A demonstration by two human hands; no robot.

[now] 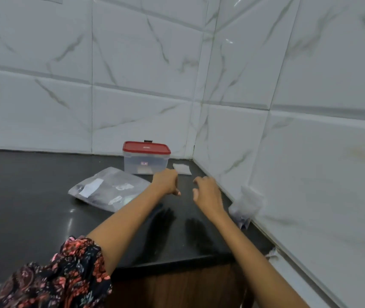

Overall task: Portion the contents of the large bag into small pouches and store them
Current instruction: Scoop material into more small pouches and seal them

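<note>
Scanning left to right: black countertop (21, 196) ran bare from the left edge to the large clear plastic bag (108, 188), which lay flat, mid-counter, well back from the front edge. Behind it, a clear container with a red lid (146, 157) stood closed, close to the back tiled wall (132, 63). Left hand (167, 182) reached forward just in front of the container, fingers curled under, thumb pointing down; couldn't tell if it held anything. Small white pouch (182, 168) lay flat by the corner, just beyond that hand. Right hand (207, 192) hovered over the counter, fingers loosely bent, holding nothing. Open dark counter sat between and in front of both hands. Another filled pouch (247, 204) leaned against the right tiled wall at the counter's right edge. Patterned sleeve (66, 274) covered the left upper arm.
</note>
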